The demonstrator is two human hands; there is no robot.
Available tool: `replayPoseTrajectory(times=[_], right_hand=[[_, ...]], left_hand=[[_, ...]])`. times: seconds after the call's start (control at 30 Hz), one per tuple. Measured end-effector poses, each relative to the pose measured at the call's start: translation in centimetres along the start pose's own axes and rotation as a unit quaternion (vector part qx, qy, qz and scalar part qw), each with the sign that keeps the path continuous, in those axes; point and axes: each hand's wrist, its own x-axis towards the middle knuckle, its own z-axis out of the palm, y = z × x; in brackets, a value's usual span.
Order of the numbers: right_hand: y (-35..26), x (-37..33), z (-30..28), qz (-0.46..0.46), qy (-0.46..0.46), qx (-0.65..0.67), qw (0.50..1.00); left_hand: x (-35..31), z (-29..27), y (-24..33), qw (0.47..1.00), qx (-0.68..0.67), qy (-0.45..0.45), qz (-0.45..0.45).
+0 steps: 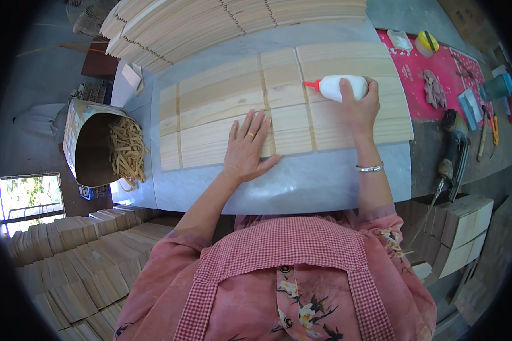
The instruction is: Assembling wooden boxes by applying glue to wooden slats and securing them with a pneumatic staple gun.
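1. We see the board (216, 108) lying flat on the table (233, 190), its long side running left to right before the person.
2. It is pale, bare wood with straight grain, some darker streaks and small knots; a thin line runs along its length.
3. We count three grooves (264, 85) crossing it from near to far: one by the left end, two closer together around the middle. The rightmost looks whitish toward its far end.
4. The left hand (248, 149) lies palm down on the near edge, fingers extended and slightly spread, gripping nothing; it wears a ring (251, 134).
5. The right hand (361, 108) is curled around the bottle (338, 87) over the board's right part.
6. The bottle is white and rounded, tipped sideways, its red nozzle (310, 84) pointing left at the rightmost groove. We cannot tell whether the tip touches.
7. On the far side, we see stacked boards (239, 23).
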Motion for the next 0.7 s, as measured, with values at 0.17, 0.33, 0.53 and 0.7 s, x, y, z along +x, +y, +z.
replayPoseTrajectory(times=[0.17,0.33,0.53,0.7], right_hand=[[0.2,-4.3,-4.1,-0.005,-0.011,-0.011,1.0],[0.1,-8.2,-8.0,0.018,-0.046,-0.009,0.999],[-0.3,-9.9,-10.2,0.046,-0.066,-0.01,0.997],[-2.2,-8.1,-8.7,0.104,-0.083,0.072,0.988]], left_hand=[[-0.2,0.5,-0.2,1.0,0.009,0.024,0.006],[-0.2,0.8,-0.2,0.999,0.009,0.038,0.012],[-0.1,0.8,-0.3,0.999,0.019,0.048,0.016],[-0.5,0.0,-1.3,0.999,-0.01,0.051,0.008]])
